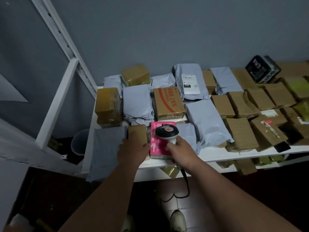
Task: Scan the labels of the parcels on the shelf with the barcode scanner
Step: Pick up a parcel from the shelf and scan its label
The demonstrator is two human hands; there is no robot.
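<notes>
My right hand (180,149) grips the handle of a black and white barcode scanner (166,132), whose head hangs over a pink parcel (158,148) at the shelf's front edge. My left hand (133,149) holds a small brown cardboard box (137,132) just left of the pink parcel, thumb at its right side. A grey mailer bag (107,148) lies left of that box. Behind them sit a brown box with red print (168,102) and a grey bag with a white label (190,82).
The white shelf (217,154) is crowded with several brown boxes and grey bags up to the blue wall. Its white upright frame (70,52) stands at the left. The scanner's black cable (185,186) hangs down in front. A lower shelf holds more parcels.
</notes>
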